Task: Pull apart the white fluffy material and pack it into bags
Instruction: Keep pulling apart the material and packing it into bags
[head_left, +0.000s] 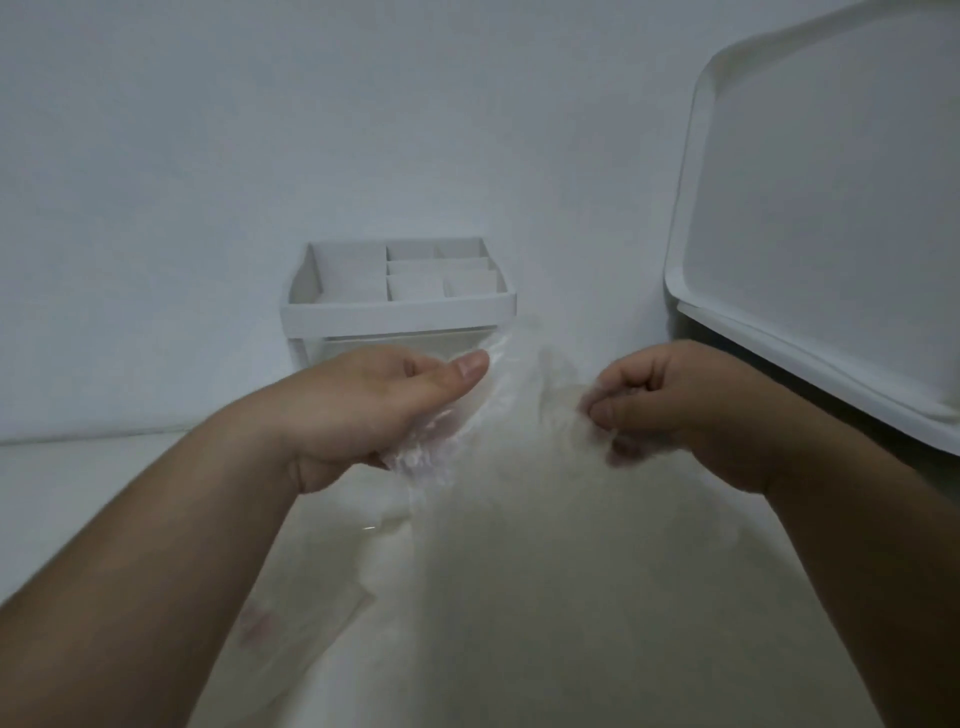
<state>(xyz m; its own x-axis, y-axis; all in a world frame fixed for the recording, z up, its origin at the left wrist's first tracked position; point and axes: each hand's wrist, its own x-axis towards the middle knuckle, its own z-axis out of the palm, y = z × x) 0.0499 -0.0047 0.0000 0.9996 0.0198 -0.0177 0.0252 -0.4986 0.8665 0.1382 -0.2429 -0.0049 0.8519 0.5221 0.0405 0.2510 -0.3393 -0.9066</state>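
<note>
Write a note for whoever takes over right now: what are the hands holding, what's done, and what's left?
Left hand: grips one side of the clear bag.
Right hand: fingers curled, pinching the bag's other side.
White fluffy material: a pale mass below the hands, seemingly in the bag; too blurry to be sure.
Done: some filling, it seems.
Left: finish packing; the bag's top looks unclosed.
Behind: white organizer; white tray on the right.

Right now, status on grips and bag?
Left grip and right grip both pinching clear bag. White fluffy material apparently inside, blurred. Organizer behind, tray right, neither in the way.
</note>
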